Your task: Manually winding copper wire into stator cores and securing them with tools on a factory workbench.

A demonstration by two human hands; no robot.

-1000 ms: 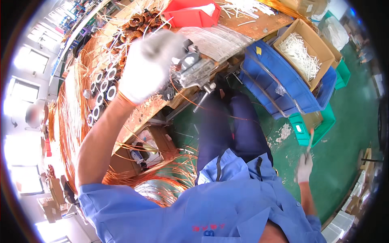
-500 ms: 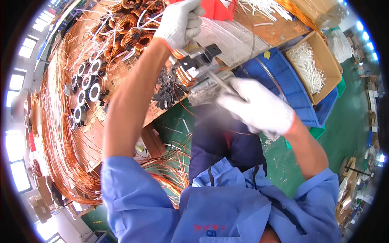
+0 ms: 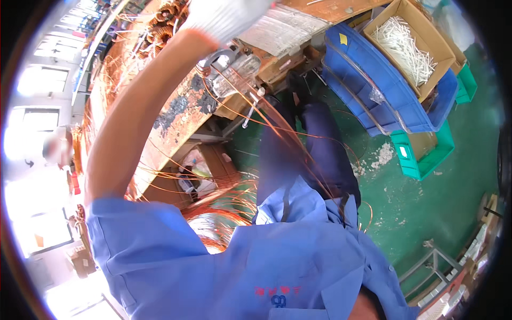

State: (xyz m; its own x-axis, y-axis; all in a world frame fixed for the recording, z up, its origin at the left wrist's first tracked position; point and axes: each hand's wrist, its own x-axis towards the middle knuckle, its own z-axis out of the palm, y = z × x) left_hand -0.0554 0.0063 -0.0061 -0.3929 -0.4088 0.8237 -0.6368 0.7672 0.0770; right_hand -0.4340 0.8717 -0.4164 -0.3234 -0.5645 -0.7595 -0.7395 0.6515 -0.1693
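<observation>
My left hand (image 3: 226, 17), in a white knit glove, is at the top edge, above the metal vise. Motion blur and the frame edge hide its fingers, so what it holds, if anything, does not show. My right hand is out of view. The vise (image 3: 241, 74) sits at the table's edge, its bar handle (image 3: 249, 113) hanging down. Beside my left wrist is a grey ring-shaped piece (image 3: 220, 57). Copper wires (image 3: 277, 130) run from near the vise down across my trouser legs.
Copper-wound ring coils (image 3: 162, 32) lie at the table's far left. To the right, a cardboard box (image 3: 445, 40) of white tubes (image 3: 405, 48) rests on a blue bin (image 3: 362, 80). A green bin (image 3: 426, 173) stands on the floor. Loose copper wire (image 3: 213, 210) crowds my left side.
The view has shifted. My right hand, earlier by the vise with a metal bar, has left view. My left hand has moved up. The copper-wound piece with black plates no longer shows at the vise.
</observation>
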